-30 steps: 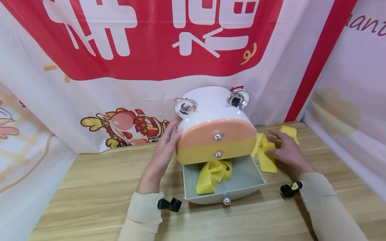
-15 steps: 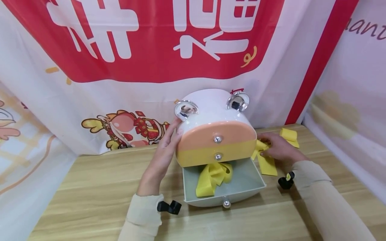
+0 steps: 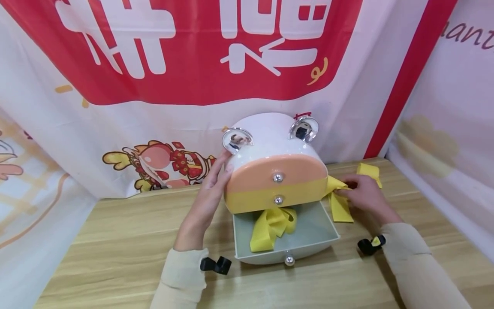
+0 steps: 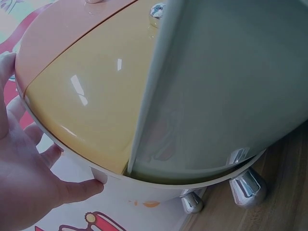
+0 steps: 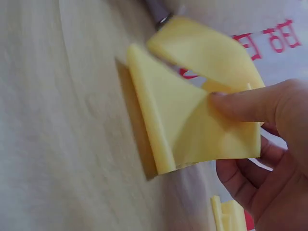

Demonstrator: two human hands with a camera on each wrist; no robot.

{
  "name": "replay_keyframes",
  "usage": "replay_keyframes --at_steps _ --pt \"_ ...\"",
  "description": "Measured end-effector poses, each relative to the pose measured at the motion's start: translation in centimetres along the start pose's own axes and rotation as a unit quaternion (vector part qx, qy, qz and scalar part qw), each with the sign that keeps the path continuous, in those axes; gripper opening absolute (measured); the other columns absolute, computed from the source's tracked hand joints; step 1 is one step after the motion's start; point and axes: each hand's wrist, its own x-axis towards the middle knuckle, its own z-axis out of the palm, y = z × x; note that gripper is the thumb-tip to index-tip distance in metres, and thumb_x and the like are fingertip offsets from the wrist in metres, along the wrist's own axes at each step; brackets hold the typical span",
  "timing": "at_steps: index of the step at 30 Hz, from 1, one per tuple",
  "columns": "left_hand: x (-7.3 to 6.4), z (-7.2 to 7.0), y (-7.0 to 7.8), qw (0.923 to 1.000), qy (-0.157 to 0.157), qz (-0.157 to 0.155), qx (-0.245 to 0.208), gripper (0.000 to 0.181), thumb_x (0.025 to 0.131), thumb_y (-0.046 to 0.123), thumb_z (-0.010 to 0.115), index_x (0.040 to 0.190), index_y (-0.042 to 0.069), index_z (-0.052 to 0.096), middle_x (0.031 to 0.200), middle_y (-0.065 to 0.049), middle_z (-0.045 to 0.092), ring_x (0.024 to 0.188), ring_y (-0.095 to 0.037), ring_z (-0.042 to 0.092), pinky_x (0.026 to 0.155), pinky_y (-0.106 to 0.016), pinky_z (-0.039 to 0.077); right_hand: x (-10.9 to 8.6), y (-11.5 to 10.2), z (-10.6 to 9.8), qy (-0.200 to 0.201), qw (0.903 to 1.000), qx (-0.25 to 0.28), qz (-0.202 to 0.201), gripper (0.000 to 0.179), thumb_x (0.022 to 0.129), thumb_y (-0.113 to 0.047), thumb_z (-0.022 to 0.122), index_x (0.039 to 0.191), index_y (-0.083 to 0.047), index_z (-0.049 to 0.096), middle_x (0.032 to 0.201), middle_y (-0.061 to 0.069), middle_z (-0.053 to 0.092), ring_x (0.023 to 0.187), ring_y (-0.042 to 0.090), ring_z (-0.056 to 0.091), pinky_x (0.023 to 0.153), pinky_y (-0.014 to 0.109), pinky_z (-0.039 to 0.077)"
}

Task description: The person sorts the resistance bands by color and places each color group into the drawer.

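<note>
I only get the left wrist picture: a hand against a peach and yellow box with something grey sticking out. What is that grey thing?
Observer: It is the bottom drawer of a small white cabinet, pulled open, with a yellow ribbon lying inside.
Operator: And the other hand, what is it up to?
Observer: The right hand is at the cabinet's far side, pinching a folded yellow ribbon piece between thumb and fingers.
Operator: Any more of that yellow stuff around?
Observer: Yes, another yellow piece lies on the wooden table, behind the right hand.
Operator: Is my left hand gripping anything?
Observer: No, the left hand rests flat on the cabinet's side.
</note>
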Motion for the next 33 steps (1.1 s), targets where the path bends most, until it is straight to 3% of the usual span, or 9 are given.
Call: replay_keyframes --at_steps 6,10,17,25,33 --pt "0.0 0.2 -0.1 1.0 -0.003 -0.007 -0.006 0.054 0.114 0.043 0.048 0.167 0.041 0.036 0.177 0.022 0.02 0.169 -0.011 0.009 0.138 -0.056 0.01 -2.3 0.8 -1.6 0.029 0.9995 0.009 0.008 0.035 0.098 -0.029 0.081 0.119 -0.002 0.075 0.106 0.012 0.074 0.09 0.015 0.06 0.07 0.021 0.053" --pt "0.0 0.2 -0.1 1.0 -0.003 -0.003 -0.007 0.054 0.114 0.042 0.048 0.167 0.041 0.036 0.178 0.021 0.02 0.169 -0.012 0.01 0.138 -0.056 0.01 -3.1 1.1 -3.0 0.049 0.9984 0.018 0.019 0.04 0.095 -0.033 0.083 0.119 -0.001 0.074 0.098 -0.003 0.072 0.085 0.001 0.058 0.068 0.018 0.052" --pt "-0.1 0.1 0.1 1.0 -0.001 -0.003 -0.004 0.054 0.114 0.042 0.048 0.167 0.041 0.036 0.178 0.02 0.02 0.169 -0.013 0.01 0.138 -0.057 0.01 -3.7 0.2 -4.8 0.04 0.9933 0.102 0.036 0.038 0.097 -0.03 0.082 0.121 -0.001 0.072 0.09 -0.028 0.068 0.085 -0.006 0.063 0.073 0.014 0.053" --pt "-0.2 -0.1 0.1 0.9999 0.0 -0.009 -0.005 0.054 0.114 0.043 0.048 0.166 0.043 0.035 0.177 0.022 0.021 0.168 -0.012 0.01 0.138 -0.057 0.01 -4.2 -1.7 -5.9 0.063 0.988 0.131 0.053 0.011 0.095 -0.03 0.084 0.103 -0.026 0.078 0.085 -0.03 0.07 0.081 -0.005 0.063 0.072 0.014 0.053" --pt "-0.2 -0.1 -0.1 0.9999 -0.006 -0.006 -0.007 0.054 0.114 0.044 0.048 0.166 0.044 0.034 0.177 0.023 0.021 0.169 -0.012 0.01 0.138 -0.058 0.01 -5.2 -3.3 -6.6 0.075 0.9841 0.152 0.053 0.006 0.097 -0.032 0.082 0.099 -0.033 0.077 0.079 -0.025 0.071 0.072 0.004 0.065 0.064 0.023 0.056"
